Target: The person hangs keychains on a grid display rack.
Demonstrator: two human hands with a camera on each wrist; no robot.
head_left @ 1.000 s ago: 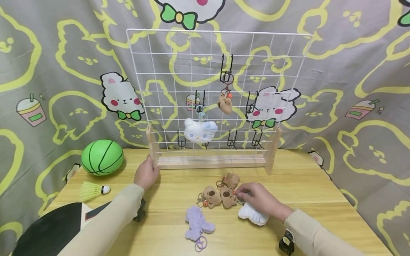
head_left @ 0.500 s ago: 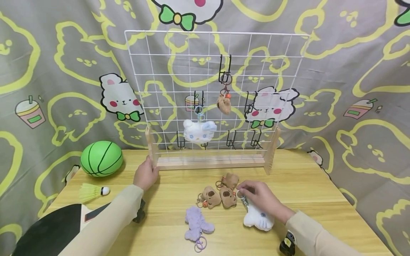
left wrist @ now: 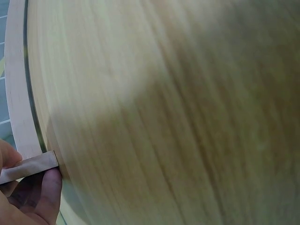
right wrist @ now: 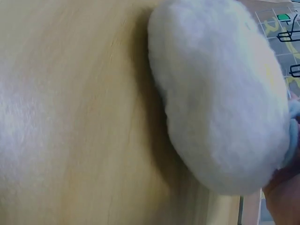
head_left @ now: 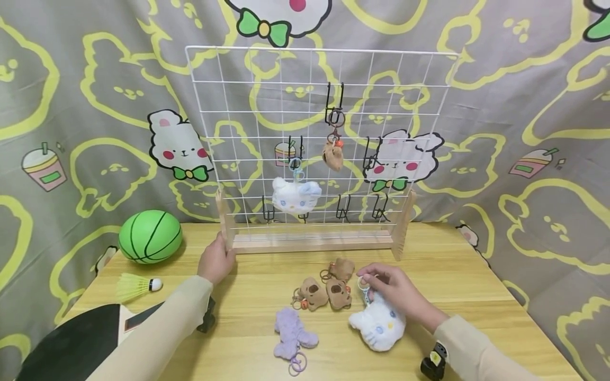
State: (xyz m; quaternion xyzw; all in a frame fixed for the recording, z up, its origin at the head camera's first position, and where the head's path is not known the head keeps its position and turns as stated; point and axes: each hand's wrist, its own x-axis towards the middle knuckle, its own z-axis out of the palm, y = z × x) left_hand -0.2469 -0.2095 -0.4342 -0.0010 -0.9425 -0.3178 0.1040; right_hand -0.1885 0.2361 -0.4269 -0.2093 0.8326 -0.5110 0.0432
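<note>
My right hand pinches the ring of a white plush cat keychain, whose face with blue eyes hangs below the fingers. In the right wrist view the white plush fills much of the frame, a shadow on the wood beside it. At the left end of the wire grid rack, my left hand grips the wooden side foot; thumb and fingers stand on either side of this wooden piece in the left wrist view. Another white cat keychain and a brown plush keychain hang from black hooks.
Several brown plush keychains lie mid-table, with a purple plush keychain nearer the front. On the left are a green ball, a yellow shuttlecock and a black paddle. Other black hooks sit on the grid.
My right hand has lifted the white cat keychain by its ring and drawn it slightly right; the plush has turned, its face now showing. The left hand keeps its hold on the rack.
</note>
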